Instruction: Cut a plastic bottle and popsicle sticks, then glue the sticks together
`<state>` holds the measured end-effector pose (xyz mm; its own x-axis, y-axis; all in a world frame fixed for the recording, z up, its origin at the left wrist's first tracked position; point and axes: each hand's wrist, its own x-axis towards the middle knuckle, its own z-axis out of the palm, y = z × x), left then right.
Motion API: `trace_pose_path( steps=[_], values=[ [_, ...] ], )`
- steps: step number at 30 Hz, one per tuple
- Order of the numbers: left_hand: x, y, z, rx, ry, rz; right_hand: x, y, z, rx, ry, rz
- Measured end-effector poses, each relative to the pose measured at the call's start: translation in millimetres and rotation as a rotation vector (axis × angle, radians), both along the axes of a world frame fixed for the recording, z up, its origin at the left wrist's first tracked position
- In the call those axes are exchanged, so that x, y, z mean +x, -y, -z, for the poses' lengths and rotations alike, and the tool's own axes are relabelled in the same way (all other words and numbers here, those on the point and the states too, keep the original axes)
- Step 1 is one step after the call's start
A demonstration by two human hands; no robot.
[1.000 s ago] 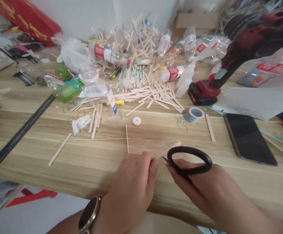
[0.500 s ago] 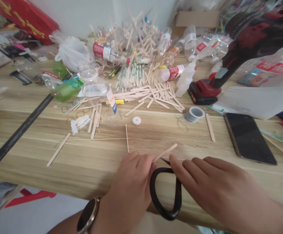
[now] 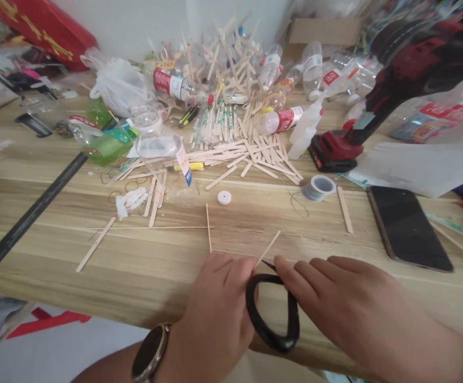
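Observation:
My left hand (image 3: 221,298), with a watch (image 3: 150,351) on its wrist, is closed on a wooden craft stick (image 3: 269,247) that juts up and to the right from its fingers. My right hand (image 3: 335,298) is wrapped round a pair of scissors; a black loop handle (image 3: 251,308) and a dark pointed tip (image 3: 269,264) show. That tip lies close beside the stick; whether they touch I cannot tell. A thin stick (image 3: 209,229) stands out beyond my left knuckles, near a long skewer (image 3: 155,227) lying on the table.
Behind are a pile of craft sticks (image 3: 247,154), bottles (image 3: 281,120) and a plastic bag (image 3: 119,88). To the right are a tape roll (image 3: 319,188), a phone (image 3: 409,227) and a red-black power tool (image 3: 335,151). A white disc (image 3: 224,198) lies ahead. A dark strip (image 3: 35,213) crosses the left.
The craft stick in my left hand has turned from its broad face to its narrow edge and sits slightly further left. Both hands stay nearly in place.

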<state>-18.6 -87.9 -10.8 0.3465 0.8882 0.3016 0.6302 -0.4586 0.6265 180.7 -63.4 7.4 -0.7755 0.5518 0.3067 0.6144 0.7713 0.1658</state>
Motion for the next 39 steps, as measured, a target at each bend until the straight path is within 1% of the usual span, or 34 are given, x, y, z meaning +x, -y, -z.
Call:
trace_pose_path(
  steps=[2,3,4,5,8,9,10,11,12,13,15,17,19,20,21,22,23,24,25,27,28,29,30,31,32,34,35,36,37,38,39],
  values=[
    [1.9,1.2,3.3,0.111,-0.045,-0.029,-1.5,-0.3,5.9,-0.133,-0.105,0.026],
    [2.7,1.4,4.6,0.16,-0.076,-0.041,-2.8,-0.5,7.6,-0.243,-0.163,0.05],
    [3.3,1.2,5.8,0.197,-0.111,-0.05,-4.8,-0.7,8.2,-0.385,-0.236,0.093],
    [3.6,0.9,6.9,0.234,-0.144,-0.057,-7.3,-0.8,7.6,-0.559,-0.319,0.147],
    [2.8,-0.9,10.8,0.334,-0.224,-0.064,-17.4,-1.1,0.8,-1.133,-0.573,0.298],
    [2.1,-1.7,12.3,0.362,-0.244,-0.059,-20.7,-1.3,-1.7,-1.27,-0.632,0.329],
    [1.4,-2.4,13.7,0.385,-0.259,-0.053,-23.4,-1.6,-3.7,-1.35,-0.671,0.347],
    [0.7,-3.1,14.8,0.398,-0.269,-0.046,-25.3,-2.0,-4.7,-1.384,-0.677,0.356],
    [0.1,-3.9,15.5,0.399,-0.266,-0.043,-26.1,-2.6,-4.5,-1.363,-0.653,0.346],
    [-0.4,-4.7,15.6,0.378,-0.249,-0.044,-25.6,-3.3,-3.2,-1.265,-0.599,0.315],
    [-1.1,-6.5,13.8,0.275,-0.173,-0.049,-21.1,-4.7,2.2,-0.945,-0.465,0.216],
    [-1.3,-8.2,9.7,0.131,-0.083,-0.042,-13.2,-6.3,8.5,-0.563,-0.324,0.117],
    [-0.8,-9.4,5.1,0.001,-0.036,-0.027,-5.5,-8.0,12.9,-0.209,-0.146,0.026],
    [-0.2,-9.6,3.5,-0.033,-0.029,-0.028,-2.8,-8.9,14.0,-0.074,-0.063,-0.015],
    [0.7,-9.5,2.6,-0.043,-0.032,-0.039,-1.4,-9.7,14.3,0.024,0.006,-0.049],
    [1.7,-9.1,2.7,-0.027,-0.046,-0.056,-1.3,-10.5,13.9,0.051,0.031,-0.064],
    [2.8,-8.5,3.7,0.019,-0.066,-0.078,-2.8,-11.1,13.0,-0.013,-0.011,-0.044],
    [3.8,-7.9,5.5,0.084,-0.092,-0.095,-5.5,-11.6,11.6,-0.151,-0.091,0.005],
    [4.7,-7.3,7.8,0.159,-0.12,-0.109,-9.1,-11.9,9.7,-0.348,-0.189,0.069],
    [5.1,-6.7,12.7,0.297,-0.187,-0.113,-17.5,-12.0,5.2,-0.795,-0.392,0.199],
    [4.7,-6.8,14.6,0.354,-0.217,-0.108,-21.2,-11.7,3.2,-0.98,-0.471,0.24],
    [3.9,-7.2,15.7,0.396,-0.238,-0.1,-23.9,-11.3,2.0,-1.102,-0.522,0.255],
    [2.9,-7.7,16.0,0.414,-0.248,-0.093,-25.2,-10.8,1.8,-1.135,-0.544,0.258],
    [1.8,-8.5,15.6,0.403,-0.244,-0.091,-24.9,-10.4,2.9,-1.062,-0.545,0.246],
    [0.9,-9.3,14.4,0.358,-0.222,-0.086,-23.2,-10.0,5.1,-0.909,-0.509,0.219],
    [-0.3,-10.5,11.4,0.208,-0.15,-0.066,-16.7,-9.6,11.6,-0.471,-0.361,0.131],
    [-0.3,-10.8,10.2,0.134,-0.118,-0.054,-13.2,-9.7,14.7,-0.284,-0.275,0.08],
    [0.0,-10.7,9.4,0.081,-0.099,-0.045,-10.3,-9.9,17.0,-0.192,-0.212,0.046],
    [0.5,-10.3,9.3,0.065,-0.095,-0.043,-8.5,-10.2,18.1,-0.231,-0.201,0.047],
    [1.2,-9.7,9.9,0.084,-0.107,-0.052,-8.1,-10.6,17.7,-0.373,-0.234,0.087],
    [2.0,-9.0,10.9,0.134,-0.135,-0.068,-9.2,-10.9,16.0,-0.558,-0.296,0.14]
  ],
)
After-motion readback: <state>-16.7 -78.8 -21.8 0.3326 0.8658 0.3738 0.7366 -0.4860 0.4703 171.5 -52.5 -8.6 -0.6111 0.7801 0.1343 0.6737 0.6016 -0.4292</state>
